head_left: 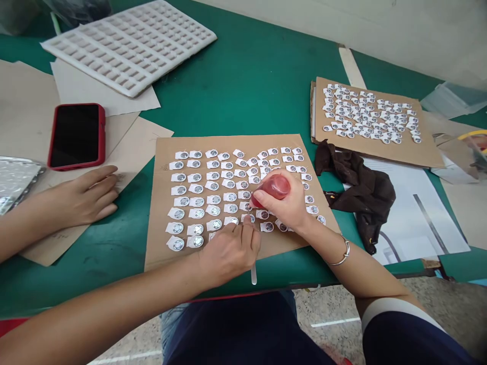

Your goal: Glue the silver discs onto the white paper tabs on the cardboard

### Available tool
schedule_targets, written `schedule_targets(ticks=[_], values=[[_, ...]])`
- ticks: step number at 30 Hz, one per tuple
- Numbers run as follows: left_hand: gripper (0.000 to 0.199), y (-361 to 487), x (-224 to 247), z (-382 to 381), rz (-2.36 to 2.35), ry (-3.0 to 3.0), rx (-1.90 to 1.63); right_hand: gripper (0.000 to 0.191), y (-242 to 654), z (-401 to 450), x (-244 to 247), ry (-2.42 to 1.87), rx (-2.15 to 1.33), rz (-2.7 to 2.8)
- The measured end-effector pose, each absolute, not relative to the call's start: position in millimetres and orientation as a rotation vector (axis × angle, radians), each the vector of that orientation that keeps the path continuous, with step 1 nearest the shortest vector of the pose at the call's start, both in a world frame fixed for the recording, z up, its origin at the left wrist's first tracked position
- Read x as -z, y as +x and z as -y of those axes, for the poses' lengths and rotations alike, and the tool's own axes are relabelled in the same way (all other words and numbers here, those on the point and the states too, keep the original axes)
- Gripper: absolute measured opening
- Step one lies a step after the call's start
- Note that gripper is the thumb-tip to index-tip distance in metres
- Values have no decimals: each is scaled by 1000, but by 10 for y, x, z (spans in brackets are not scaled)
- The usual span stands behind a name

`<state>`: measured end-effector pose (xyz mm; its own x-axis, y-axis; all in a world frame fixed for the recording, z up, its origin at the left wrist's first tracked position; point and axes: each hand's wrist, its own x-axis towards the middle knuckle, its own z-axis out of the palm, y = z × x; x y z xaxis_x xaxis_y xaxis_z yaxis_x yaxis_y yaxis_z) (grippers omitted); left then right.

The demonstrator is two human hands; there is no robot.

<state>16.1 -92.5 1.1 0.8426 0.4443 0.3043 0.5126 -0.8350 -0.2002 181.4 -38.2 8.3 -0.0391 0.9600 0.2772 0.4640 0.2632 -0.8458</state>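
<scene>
On green counter (247, 86): cardboard (158, 213), rows of white tags (195, 229).
Right grip (291, 203) wraps red bottle (274, 187); left grip (232, 249) pinches slim pale tool (253, 275).

Place: we take this for a small workshop
Surface: our green worktable (247, 91), a co-worker's hand (89, 195) at it
Batch work: we see cardboard sheets (160, 192) bearing rows of small round parts (176, 244)

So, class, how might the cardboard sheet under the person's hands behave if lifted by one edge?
The cardboard sheet is probably fairly stiff: it lies flat with straight edges. It looks thin, so likely light for its size. Its small discs might slide if tilted; whether they are stuck down is unclear.
</scene>
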Motion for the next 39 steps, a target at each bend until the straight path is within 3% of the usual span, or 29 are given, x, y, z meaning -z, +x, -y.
schedule_targets(ticks=[39], values=[[16, 138, -8, 931, 806, -2775, 391, 30, 1803, 401, -16, -1343, -709, 1606]])
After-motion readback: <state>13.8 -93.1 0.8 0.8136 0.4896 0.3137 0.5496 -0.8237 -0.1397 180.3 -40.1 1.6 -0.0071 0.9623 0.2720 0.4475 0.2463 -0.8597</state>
